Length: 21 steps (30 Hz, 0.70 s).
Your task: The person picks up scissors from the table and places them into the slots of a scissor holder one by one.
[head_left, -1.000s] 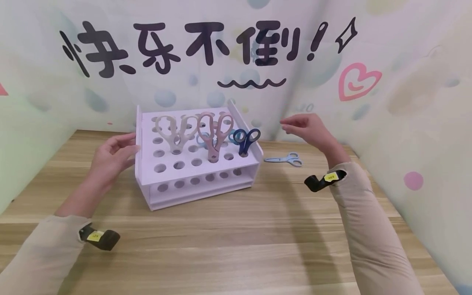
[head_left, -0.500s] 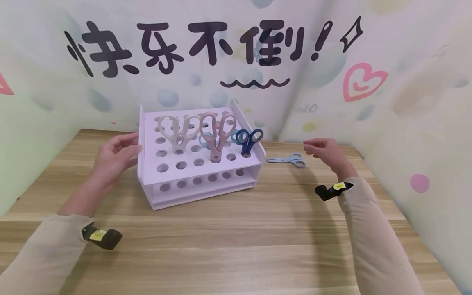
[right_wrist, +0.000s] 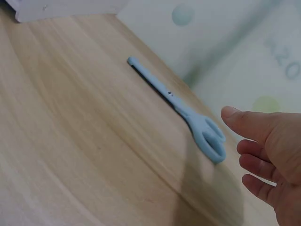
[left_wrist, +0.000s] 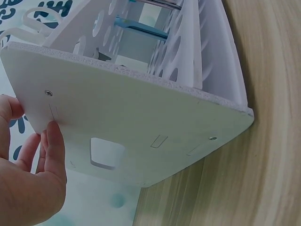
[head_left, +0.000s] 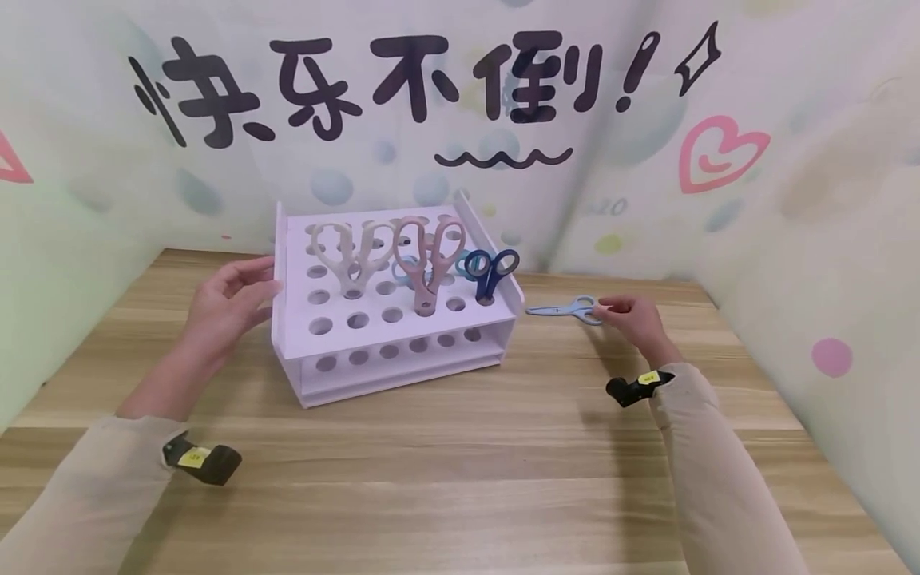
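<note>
My left hand (head_left: pixel 223 307) rests its fingertips against the left side panel of a white holed rack (head_left: pixel 296 311). Up close in the left wrist view, the fingers (left_wrist: pixel 55 141) lie on the panel's outer face near a corner. Light blue scissors (head_left: pixel 553 311) lie on the table to the right of the rack, handles pointing right. My right hand (head_left: pixel 636 319) is low beside those handles, and in the right wrist view its thumb (right_wrist: pixel 249 123) and fingers are spread apart with nothing between them. Its fingertips overlap the handle loops in the head view.
Upright in the rack stand cream scissors (head_left: pixel 352 267), pink scissors (head_left: pixel 426 287) and dark blue scissors (head_left: pixel 487 286), with two teal handles partly hidden behind. A printed cloth backdrop (head_left: pixel 402 172) borders the wooden table (head_left: pixel 431 479) at the back and sides.
My right hand has come down from above the table, first swinging right, to the handles of the light blue scissors. My left hand has stayed on the rack's side panel.
</note>
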{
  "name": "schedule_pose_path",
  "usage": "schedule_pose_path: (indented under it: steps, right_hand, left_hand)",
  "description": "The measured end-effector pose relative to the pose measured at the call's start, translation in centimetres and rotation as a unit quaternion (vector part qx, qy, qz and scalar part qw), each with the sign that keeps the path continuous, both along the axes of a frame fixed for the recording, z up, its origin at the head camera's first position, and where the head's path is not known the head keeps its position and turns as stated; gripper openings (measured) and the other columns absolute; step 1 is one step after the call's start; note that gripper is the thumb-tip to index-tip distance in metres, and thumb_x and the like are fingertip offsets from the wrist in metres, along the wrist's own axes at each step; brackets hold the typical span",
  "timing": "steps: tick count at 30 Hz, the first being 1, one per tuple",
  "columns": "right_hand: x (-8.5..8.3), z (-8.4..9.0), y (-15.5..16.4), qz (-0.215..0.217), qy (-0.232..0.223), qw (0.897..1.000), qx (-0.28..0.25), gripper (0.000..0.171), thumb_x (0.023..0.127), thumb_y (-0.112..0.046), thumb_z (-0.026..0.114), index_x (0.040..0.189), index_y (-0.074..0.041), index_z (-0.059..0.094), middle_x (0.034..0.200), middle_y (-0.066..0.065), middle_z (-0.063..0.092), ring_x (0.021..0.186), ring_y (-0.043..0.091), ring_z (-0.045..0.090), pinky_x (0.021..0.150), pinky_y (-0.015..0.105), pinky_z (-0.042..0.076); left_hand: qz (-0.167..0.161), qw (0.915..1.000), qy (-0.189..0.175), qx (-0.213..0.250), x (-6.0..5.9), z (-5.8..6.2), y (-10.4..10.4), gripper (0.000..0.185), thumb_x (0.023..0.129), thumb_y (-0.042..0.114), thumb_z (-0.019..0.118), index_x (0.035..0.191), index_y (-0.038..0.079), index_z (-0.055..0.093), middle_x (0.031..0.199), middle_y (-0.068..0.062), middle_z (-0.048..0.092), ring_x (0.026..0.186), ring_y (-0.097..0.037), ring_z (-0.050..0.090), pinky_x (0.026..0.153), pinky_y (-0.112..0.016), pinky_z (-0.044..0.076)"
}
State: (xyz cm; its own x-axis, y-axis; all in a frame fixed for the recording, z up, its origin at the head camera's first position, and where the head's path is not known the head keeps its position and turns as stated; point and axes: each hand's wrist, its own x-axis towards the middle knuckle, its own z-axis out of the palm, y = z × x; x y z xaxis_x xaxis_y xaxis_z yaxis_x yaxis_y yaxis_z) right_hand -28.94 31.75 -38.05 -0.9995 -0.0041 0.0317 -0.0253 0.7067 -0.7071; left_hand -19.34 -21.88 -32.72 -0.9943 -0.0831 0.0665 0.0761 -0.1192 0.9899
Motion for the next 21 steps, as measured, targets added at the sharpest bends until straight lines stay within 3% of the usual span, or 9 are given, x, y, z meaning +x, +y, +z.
schedule_pose_path:
  steps: [8, 16, 21]
  right_hand:
    - [-0.5, -1.8, 0.3, -0.02, -0.02, 0.999, 0.023, 0.05, 0.082, -0.025, 0.07, 0.119, 0.006, 0.056, 0.103, 0.023, 0.058, 0.084, 0.022, 0.048, 0.062, 0.02, 0.042]
    - [-0.5, -2.4, 0.4, -0.023, -0.047, 0.998, 0.029, 0.058, 0.083, -0.035, 0.068, 0.122, 0.005, 0.054, 0.109, 0.024, 0.056, 0.089, 0.026, 0.047, 0.063, 0.022, 0.041]
    - [-0.5, -2.5, 0.3, -0.027, -0.043, 0.998, 0.032, 0.057, 0.083, -0.031, 0.068, 0.125, 0.004, 0.052, 0.11, 0.024, 0.055, 0.091, 0.028, 0.046, 0.067, 0.024, 0.041]
  left_hand:
    - [0.001, 1.0, -0.003, -0.004, -0.1, -0.1, 0.0, 0.027, 0.085, 0.009, 0.064, 0.11, 0.017, 0.058, 0.103, -0.001, 0.046, 0.091, -0.007, 0.052, 0.073, -0.015, 0.053]
    - [-0.001, 1.0, -0.003, -0.003, 0.0, -0.2, 0.0, 0.027, 0.086, 0.009, 0.064, 0.11, 0.018, 0.058, 0.104, -0.001, 0.046, 0.091, -0.007, 0.052, 0.073, -0.015, 0.053]
    - [0.0, 0.9999, 0.004, 0.011, -0.2, -0.2, 0.1, 0.026, 0.085, 0.008, 0.064, 0.109, 0.017, 0.058, 0.104, -0.001, 0.047, 0.091, -0.007, 0.051, 0.073, -0.014, 0.053]
